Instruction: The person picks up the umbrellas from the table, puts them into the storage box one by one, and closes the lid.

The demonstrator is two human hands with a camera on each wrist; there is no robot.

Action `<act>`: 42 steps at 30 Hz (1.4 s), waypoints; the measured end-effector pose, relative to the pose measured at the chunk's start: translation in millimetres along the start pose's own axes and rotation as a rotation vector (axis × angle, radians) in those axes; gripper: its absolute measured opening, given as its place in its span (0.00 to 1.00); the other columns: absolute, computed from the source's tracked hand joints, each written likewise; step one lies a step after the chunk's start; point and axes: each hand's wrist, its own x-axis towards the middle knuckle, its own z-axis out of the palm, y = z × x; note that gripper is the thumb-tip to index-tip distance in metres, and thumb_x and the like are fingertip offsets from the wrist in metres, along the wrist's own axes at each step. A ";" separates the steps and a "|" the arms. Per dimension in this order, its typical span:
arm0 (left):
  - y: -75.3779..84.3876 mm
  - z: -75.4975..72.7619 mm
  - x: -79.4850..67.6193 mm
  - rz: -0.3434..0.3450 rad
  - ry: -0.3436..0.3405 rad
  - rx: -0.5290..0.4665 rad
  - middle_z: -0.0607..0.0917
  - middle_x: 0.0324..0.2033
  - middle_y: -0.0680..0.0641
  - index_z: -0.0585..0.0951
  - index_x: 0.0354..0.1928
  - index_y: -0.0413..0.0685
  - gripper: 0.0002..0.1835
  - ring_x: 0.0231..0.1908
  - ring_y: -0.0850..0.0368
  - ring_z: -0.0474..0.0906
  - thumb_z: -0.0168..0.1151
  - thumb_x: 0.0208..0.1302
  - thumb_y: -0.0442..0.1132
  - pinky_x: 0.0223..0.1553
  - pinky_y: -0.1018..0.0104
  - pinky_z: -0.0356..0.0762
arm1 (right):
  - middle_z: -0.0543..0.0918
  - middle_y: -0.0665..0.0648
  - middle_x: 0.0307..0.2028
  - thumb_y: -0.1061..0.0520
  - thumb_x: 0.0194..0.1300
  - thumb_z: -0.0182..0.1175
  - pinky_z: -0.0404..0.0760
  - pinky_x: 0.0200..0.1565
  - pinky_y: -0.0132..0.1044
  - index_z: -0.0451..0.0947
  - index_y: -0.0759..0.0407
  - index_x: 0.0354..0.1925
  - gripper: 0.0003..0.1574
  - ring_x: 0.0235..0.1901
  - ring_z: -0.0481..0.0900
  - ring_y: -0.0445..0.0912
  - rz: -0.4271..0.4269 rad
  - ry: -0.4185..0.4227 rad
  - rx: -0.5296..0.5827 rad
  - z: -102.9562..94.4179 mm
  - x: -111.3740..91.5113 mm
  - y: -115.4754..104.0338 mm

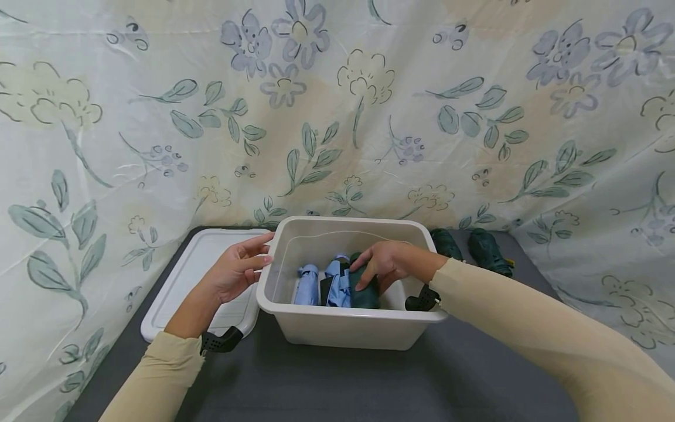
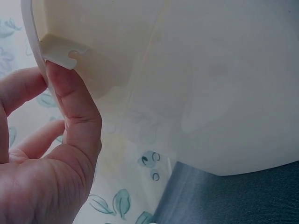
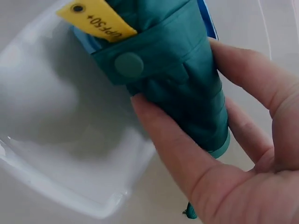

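Note:
Inside the off-white plastic storage box (image 1: 348, 328), my right hand (image 1: 387, 264) holds a green folded umbrella (image 1: 364, 287). In the right wrist view the thumb and fingers lie on opposite sides of this umbrella (image 3: 187, 79), which has a snap strap and a yellow UPF50+ tag (image 3: 100, 21). Two light-blue folded umbrellas stand to its left in the box: one at the far left (image 1: 307, 287), the other (image 1: 337, 287) with a dark part showing, right beside the green one. My left hand (image 1: 239, 266) pinches the box's left rim; the left wrist view shows fingertips on both sides of that rim (image 2: 35, 42).
A white lid (image 1: 184, 281) lies on the dark grey table (image 1: 327, 381) to the left of the box. Behind my right forearm, two more dark green folded umbrellas (image 1: 487, 252) lie right of the box. A floral curtain (image 1: 337, 117) hangs behind everything.

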 end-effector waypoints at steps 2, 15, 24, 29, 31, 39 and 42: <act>-0.9 0.2 -0.4 0.000 0.001 0.001 0.83 0.47 0.50 0.57 0.80 0.43 0.38 0.45 0.59 0.87 0.60 0.72 0.29 0.48 0.63 0.88 | 0.73 0.66 0.67 0.67 0.58 0.74 0.87 0.52 0.54 0.79 0.57 0.64 0.35 0.52 0.83 0.58 -0.014 -0.014 0.014 1.1 1.1 1.5; -4.5 1.0 -4.0 0.028 -0.022 0.000 0.83 0.48 0.49 0.56 0.80 0.42 0.38 0.46 0.59 0.87 0.58 0.73 0.28 0.48 0.63 0.88 | 0.72 0.66 0.68 0.66 0.59 0.74 0.88 0.51 0.53 0.79 0.55 0.65 0.35 0.50 0.84 0.59 -0.054 -0.029 0.036 6.0 1.1 1.8; -4.1 2.0 -4.8 0.021 -0.012 0.005 0.83 0.48 0.48 0.57 0.80 0.42 0.38 0.46 0.58 0.87 0.59 0.72 0.29 0.50 0.60 0.87 | 0.74 0.68 0.66 0.67 0.60 0.72 0.87 0.53 0.55 0.78 0.58 0.64 0.34 0.52 0.83 0.60 -0.023 -0.028 0.052 3.8 -0.2 3.6; -3.8 3.0 -5.1 0.017 -0.009 0.005 0.83 0.47 0.50 0.57 0.80 0.42 0.37 0.46 0.59 0.87 0.59 0.73 0.29 0.49 0.61 0.87 | 0.76 0.68 0.64 0.66 0.62 0.71 0.86 0.53 0.57 0.75 0.60 0.67 0.35 0.53 0.83 0.61 -0.016 -0.044 0.046 3.0 -0.1 5.2; -3.3 3.2 -4.8 0.014 -0.008 0.008 0.83 0.47 0.50 0.57 0.80 0.43 0.37 0.46 0.59 0.87 0.59 0.73 0.29 0.49 0.61 0.87 | 0.77 0.70 0.63 0.65 0.63 0.71 0.86 0.53 0.57 0.74 0.60 0.68 0.35 0.53 0.84 0.61 -0.006 -0.043 0.030 1.1 -0.1 5.5; -2.7 2.0 -2.9 0.010 0.003 0.020 0.83 0.47 0.50 0.58 0.80 0.43 0.37 0.46 0.59 0.87 0.59 0.73 0.30 0.49 0.61 0.87 | 0.74 0.74 0.66 0.62 0.68 0.66 0.85 0.57 0.54 0.70 0.63 0.70 0.35 0.57 0.83 0.64 -0.038 -0.063 0.033 -9.6 -14.6 -0.9; -3.4 0.8 -2.8 0.009 0.004 0.017 0.83 0.47 0.49 0.58 0.80 0.43 0.37 0.46 0.59 0.87 0.59 0.73 0.29 0.49 0.62 0.87 | 0.75 0.72 0.66 0.62 0.69 0.65 0.84 0.58 0.53 0.69 0.62 0.71 0.35 0.58 0.82 0.63 -0.080 -0.067 0.030 -13.8 -22.8 -3.0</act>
